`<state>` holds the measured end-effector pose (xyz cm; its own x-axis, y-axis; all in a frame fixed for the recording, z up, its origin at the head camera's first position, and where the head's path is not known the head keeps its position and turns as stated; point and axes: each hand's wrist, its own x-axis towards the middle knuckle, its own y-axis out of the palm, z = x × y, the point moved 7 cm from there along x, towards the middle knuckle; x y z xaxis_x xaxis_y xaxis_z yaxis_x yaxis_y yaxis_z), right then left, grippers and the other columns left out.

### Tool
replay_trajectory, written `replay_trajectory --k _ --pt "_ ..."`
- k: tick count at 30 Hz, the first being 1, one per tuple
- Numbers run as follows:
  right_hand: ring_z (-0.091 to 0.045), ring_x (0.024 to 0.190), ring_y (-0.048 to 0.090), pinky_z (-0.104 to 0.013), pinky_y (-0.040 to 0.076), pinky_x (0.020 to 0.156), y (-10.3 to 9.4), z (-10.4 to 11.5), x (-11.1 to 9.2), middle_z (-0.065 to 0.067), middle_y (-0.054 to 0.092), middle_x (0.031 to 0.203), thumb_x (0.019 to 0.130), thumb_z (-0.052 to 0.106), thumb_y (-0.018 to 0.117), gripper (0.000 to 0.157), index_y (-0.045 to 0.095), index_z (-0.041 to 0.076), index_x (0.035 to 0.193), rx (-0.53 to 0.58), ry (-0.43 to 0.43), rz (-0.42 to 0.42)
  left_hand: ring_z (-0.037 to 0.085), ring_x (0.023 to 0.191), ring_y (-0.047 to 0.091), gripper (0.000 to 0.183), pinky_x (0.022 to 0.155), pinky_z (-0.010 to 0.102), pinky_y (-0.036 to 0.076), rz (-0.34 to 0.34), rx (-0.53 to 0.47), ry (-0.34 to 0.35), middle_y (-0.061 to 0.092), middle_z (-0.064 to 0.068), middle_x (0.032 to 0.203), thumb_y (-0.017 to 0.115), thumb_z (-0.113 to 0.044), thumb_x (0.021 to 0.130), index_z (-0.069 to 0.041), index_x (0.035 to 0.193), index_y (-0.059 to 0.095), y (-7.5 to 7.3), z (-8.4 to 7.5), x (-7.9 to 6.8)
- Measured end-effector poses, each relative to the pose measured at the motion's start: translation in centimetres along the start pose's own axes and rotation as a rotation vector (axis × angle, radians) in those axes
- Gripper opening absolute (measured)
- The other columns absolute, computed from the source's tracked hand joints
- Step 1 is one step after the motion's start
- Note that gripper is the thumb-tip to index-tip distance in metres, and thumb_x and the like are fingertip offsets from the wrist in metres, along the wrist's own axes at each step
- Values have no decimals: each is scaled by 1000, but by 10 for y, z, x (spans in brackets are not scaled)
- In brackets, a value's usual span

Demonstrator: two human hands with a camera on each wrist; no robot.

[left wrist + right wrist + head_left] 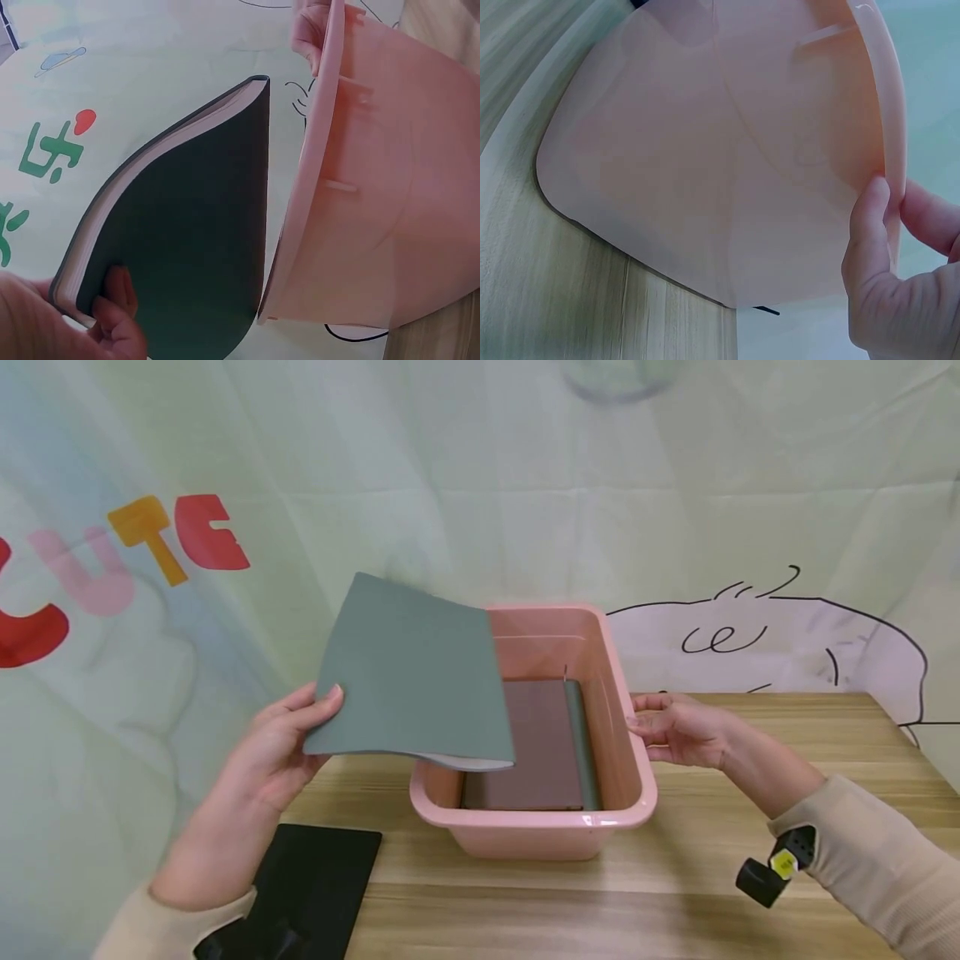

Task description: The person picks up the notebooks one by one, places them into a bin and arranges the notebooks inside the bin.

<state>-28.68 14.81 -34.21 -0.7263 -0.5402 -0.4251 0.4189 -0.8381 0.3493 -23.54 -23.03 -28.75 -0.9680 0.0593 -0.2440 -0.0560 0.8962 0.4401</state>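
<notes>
A green soft-cover notebook (416, 677) is held up over the left part of a pink plastic basin (525, 843). My left hand (288, 739) pinches its near left corner, thumb on the cover. In the left wrist view the notebook (202, 195) bends in a curve, its white page edges showing along one side. At the basin's right side, my right hand (682, 731) grips the rim; in the right wrist view its fingers (868, 225) pinch that rim. Inside the basin lies a brown notebook (543, 752), with a green book (583, 743) partly under its right side.
A black flat notebook or pad (322, 877) lies on the wooden table (480, 910) at the near left, partly covered by my left forearm. Behind the table hangs a printed cloth (450, 485) with coloured letters and a drawn white figure.
</notes>
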Motion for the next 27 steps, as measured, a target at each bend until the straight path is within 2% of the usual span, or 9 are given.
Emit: replay_trajectory --k 9,18,25,27 --pt "-16 80 63 -32 56 77 1 0 2 -7 60 92 90 1 56 33 37 1 116 -40 15 -28 8 75 65 18 68 20 53 18 55 26 66 -4 89 56 -13 93 -22 91 71 12 7 3" --pt "-16 80 64 -33 56 77 -2 1 -2 -8 60 91 90 -1 54 28 39 2 113 -25 12 -33 6 72 64 17 67 18 52 33 83 -4 66 -4 86 55 -11 94 -21 91 69 28 18 7" --pt "-16 79 64 -33 56 76 -1 1 -2 -8 61 90 90 -1 55 28 39 1 113 -13 14 -20 6 73 65 17 68 18 52 44 93 2 67 -4 84 56 -9 93 -20 90 69 42 25 10" --pt "-16 79 64 -33 56 77 -1 1 -1 -8 61 90 90 -1 55 28 39 2 113 -16 14 -15 6 73 65 14 69 18 52 47 102 0 67 -4 85 56 -9 93 -13 102 66 46 27 11"
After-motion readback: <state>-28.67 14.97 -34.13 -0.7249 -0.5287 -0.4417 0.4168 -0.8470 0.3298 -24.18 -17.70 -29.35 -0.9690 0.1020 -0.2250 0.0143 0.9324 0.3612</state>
